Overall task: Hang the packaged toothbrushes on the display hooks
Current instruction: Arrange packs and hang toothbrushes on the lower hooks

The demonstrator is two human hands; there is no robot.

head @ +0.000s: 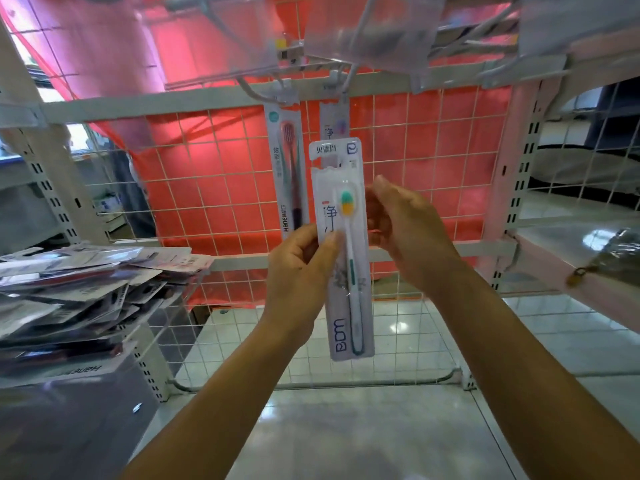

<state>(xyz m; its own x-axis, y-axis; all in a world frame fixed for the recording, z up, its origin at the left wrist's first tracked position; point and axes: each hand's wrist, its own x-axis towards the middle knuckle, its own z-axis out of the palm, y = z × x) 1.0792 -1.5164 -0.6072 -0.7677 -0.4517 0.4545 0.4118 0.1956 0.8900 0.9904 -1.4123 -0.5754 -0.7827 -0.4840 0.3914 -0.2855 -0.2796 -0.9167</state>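
Held pack [346, 258]: white toothbrush blister card, upright, brush head up, green-and-orange bristles; raised in front of the middle of the wire grid [433, 161]; its top edge is below the top rail [207, 102]; not on a hook
Left hand [299, 268]: pinches the held pack at its left edge, about mid-height; thumb on the front face, fingers curled behind
Right hand [405, 230]: just beside the card's right edge, level with the brush head; fingers curl toward the card's back; contact is hidden, so cannot tell whether it grips or only sits close
Hooks [258, 93]: white wire prongs sticking out from the top rail
Hung pack [287, 174]: on the left hook, hanging straight, dark-red brush inside; just left of the held pack
Second hung pack [333, 123]: on the next hook to the right; mostly hidden behind the held pack, only its top shows
Pile of packs [86, 289]: loose heap left of the grid's lower left corner; cards lie flat and criss-crossed
Backing: red sheet [207, 168] behind the white mesh
Overhead: clear packs [367, 32] on an upper row, blurred
Floor tiles [346, 427]: pale, glossy, below the grid
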